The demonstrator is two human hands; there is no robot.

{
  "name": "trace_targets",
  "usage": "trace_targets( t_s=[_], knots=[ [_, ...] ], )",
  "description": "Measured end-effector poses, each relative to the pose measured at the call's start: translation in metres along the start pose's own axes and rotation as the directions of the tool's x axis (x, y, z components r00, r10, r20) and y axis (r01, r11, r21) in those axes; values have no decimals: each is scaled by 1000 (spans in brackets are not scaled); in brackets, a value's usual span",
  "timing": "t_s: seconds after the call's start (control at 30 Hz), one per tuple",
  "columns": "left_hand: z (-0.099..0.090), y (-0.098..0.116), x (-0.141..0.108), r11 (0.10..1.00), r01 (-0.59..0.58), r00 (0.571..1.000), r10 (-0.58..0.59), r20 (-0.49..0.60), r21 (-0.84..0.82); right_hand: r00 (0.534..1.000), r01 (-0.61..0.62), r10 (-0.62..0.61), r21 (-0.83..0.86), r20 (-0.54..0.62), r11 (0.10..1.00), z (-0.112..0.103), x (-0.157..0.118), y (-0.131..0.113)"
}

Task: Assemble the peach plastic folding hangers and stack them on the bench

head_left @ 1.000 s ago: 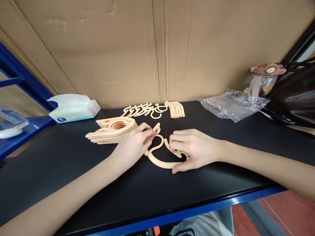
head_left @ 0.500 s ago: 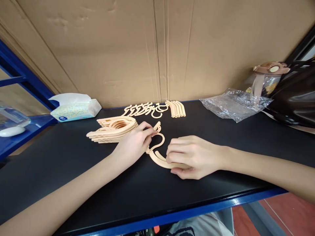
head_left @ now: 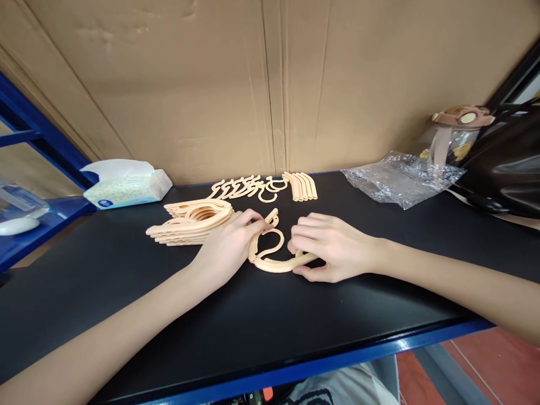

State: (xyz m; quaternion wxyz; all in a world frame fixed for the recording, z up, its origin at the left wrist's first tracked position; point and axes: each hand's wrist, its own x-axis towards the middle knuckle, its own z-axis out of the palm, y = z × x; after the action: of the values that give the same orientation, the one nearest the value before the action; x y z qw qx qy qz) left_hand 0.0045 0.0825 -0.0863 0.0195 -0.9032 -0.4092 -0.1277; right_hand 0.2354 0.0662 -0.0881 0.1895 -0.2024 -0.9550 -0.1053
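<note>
A beige plastic hanger [head_left: 276,265] with a curved hook lies at the middle of the black table [head_left: 253,332]. My left hand [head_left: 234,239] pinches its left arm, near the raised end. Around the hanger's right arm are the fingers of my right hand [head_left: 331,247], which cover that arm's far end. Just left of my left hand sits a stack of beige hangers [head_left: 189,222]. Behind, near the cardboard, loose hook pieces [head_left: 238,188] lie beside a row of curved beige arm pieces [head_left: 302,186].
A tissue pack [head_left: 129,185] stands at the back left by a blue metal frame. At the back right lie crumpled clear plastic [head_left: 400,177], a bottle with a pinkish lid [head_left: 462,121] and a shiny black bag [head_left: 502,163]. Cardboard [head_left: 189,84] rises behind the table.
My right hand has moved up, away from the table's front edge, swinging the hanger's right arm with it. My left hand keeps its hold, nearly unmoved.
</note>
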Motion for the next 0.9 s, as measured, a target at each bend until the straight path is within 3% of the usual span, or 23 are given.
trace_targets(
  t_s=[0.27, 0.9],
  knots=[
    [1, -1, -1, 997, -60, 998, 60, -5, -56, 994, -106, 106, -37, 2, 994, 3, -2, 12],
    [1, 1, -1, 985, -125, 992, 128, 14, -118, 990, -139, 140, -50, 14, 989, 2, -2, 21]
  ],
)
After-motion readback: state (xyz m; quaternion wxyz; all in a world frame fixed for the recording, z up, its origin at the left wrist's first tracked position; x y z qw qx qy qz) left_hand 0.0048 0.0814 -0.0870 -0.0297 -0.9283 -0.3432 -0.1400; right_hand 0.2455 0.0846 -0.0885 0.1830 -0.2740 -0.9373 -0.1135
